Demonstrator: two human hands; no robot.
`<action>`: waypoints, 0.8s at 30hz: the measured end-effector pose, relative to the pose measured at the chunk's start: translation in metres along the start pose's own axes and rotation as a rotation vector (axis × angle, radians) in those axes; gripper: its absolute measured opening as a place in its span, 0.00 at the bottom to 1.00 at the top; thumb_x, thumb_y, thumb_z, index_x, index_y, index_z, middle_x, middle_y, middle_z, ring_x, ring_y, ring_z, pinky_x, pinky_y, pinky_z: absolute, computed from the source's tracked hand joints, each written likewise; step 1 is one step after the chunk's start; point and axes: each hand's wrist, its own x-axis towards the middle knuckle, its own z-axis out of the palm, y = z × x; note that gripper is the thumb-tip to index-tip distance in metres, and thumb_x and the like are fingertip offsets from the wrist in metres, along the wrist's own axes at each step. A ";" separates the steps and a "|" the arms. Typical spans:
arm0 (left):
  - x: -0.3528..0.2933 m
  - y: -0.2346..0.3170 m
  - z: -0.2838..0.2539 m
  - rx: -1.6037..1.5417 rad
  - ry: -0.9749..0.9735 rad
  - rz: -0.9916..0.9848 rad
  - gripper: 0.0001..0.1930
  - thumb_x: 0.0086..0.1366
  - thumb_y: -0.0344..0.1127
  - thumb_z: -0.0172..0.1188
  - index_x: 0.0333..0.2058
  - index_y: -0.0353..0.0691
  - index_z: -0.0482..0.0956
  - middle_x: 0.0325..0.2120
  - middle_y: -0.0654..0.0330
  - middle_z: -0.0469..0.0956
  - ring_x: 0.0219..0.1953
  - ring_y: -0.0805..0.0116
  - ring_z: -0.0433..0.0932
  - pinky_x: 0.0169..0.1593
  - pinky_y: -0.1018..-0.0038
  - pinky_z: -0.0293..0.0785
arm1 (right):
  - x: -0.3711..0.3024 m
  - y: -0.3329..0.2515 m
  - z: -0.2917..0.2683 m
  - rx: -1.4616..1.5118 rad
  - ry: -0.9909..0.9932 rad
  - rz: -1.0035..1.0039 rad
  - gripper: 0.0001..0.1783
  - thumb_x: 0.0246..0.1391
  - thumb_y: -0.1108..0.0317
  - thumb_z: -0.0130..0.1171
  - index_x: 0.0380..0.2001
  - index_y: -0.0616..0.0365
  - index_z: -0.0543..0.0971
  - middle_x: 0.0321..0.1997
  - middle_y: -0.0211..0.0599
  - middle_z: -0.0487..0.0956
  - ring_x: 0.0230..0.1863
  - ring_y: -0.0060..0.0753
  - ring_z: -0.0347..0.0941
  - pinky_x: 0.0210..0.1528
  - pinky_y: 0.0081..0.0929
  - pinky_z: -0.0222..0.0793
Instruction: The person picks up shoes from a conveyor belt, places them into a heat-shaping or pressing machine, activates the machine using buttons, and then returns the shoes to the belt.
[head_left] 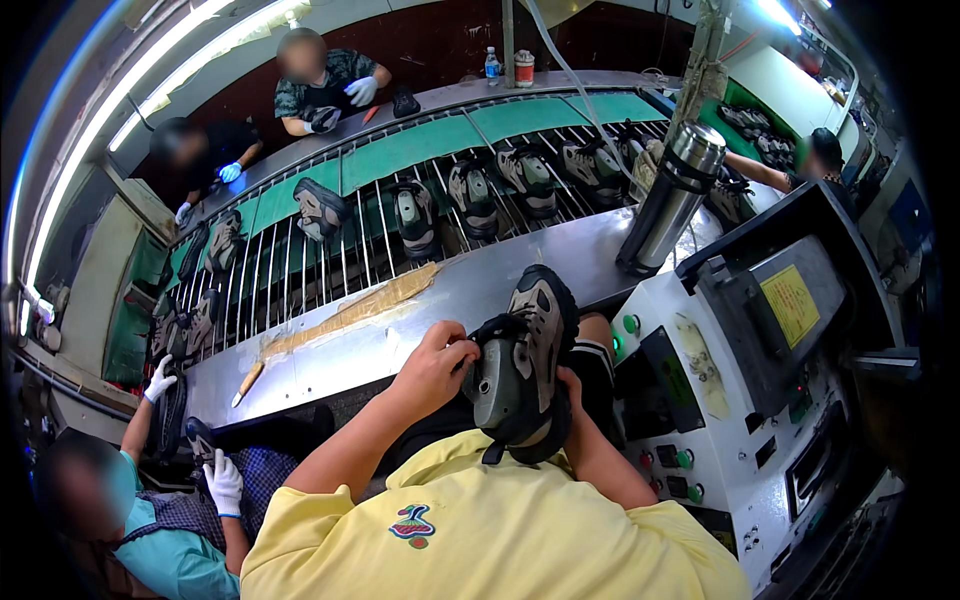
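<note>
We hold a grey-and-black shoe (522, 365) at picture centre, just above our lap.
Left hand (437, 365), at its nine o'clock, pinches the collar; right hand (572, 388) is hidden beneath, fingers untellable. It likely handles light, with a stiff sole and soft upper: grip the sole.

Left hand (432, 362) gripping the heel of a grey and black shoe (522, 362), right hand (572, 385) beneath it, above the steel desk (480, 285) beside a control machine (740, 370).

The shoe (520, 365) hides most of the right hand (570, 385); its grip cannot be told.
</note>
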 end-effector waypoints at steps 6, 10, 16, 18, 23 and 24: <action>0.005 0.008 -0.002 0.048 0.002 0.024 0.19 0.50 0.24 0.65 0.43 0.41 0.76 0.43 0.52 0.69 0.40 0.52 0.75 0.40 0.67 0.76 | 0.002 0.007 -0.010 0.014 -0.024 -0.038 0.33 0.53 0.47 0.49 0.57 0.56 0.70 0.56 0.43 0.74 0.57 0.43 0.70 0.64 0.38 0.59; 0.010 0.003 0.006 0.084 0.046 0.076 0.20 0.48 0.25 0.66 0.42 0.40 0.76 0.38 0.51 0.72 0.38 0.53 0.77 0.39 0.68 0.76 | 0.004 0.007 -0.024 0.045 -0.024 -0.084 0.33 0.54 0.46 0.48 0.58 0.55 0.69 0.57 0.42 0.74 0.58 0.42 0.69 0.66 0.39 0.58; 0.007 -0.012 0.017 -0.135 0.021 -0.173 0.15 0.51 0.22 0.62 0.39 0.37 0.75 0.30 0.55 0.77 0.33 0.60 0.79 0.40 0.72 0.75 | -0.006 0.007 -0.005 -0.061 0.050 -0.109 0.33 0.55 0.45 0.47 0.58 0.54 0.69 0.58 0.41 0.73 0.60 0.41 0.67 0.66 0.39 0.57; 0.009 -0.016 0.016 -0.418 -0.063 -0.386 0.11 0.54 0.23 0.59 0.37 0.36 0.74 0.31 0.59 0.78 0.34 0.68 0.79 0.39 0.73 0.75 | -0.008 0.003 -0.009 -0.064 0.011 -0.097 0.33 0.55 0.46 0.47 0.58 0.55 0.69 0.58 0.42 0.73 0.60 0.42 0.67 0.66 0.39 0.57; 0.013 -0.026 0.015 -1.079 -0.101 -0.605 0.07 0.60 0.22 0.53 0.38 0.36 0.71 0.34 0.64 0.76 0.38 0.77 0.75 0.41 0.79 0.72 | -0.005 0.000 -0.024 0.040 -0.112 -0.062 0.34 0.53 0.47 0.49 0.58 0.56 0.68 0.58 0.44 0.73 0.59 0.44 0.68 0.64 0.39 0.60; 0.014 -0.026 0.016 -1.077 -0.095 -0.576 0.07 0.60 0.22 0.54 0.38 0.36 0.70 0.32 0.65 0.75 0.37 0.78 0.74 0.41 0.80 0.71 | -0.005 0.000 -0.022 0.044 -0.154 -0.047 0.34 0.53 0.48 0.50 0.58 0.57 0.68 0.58 0.44 0.73 0.58 0.44 0.69 0.64 0.40 0.60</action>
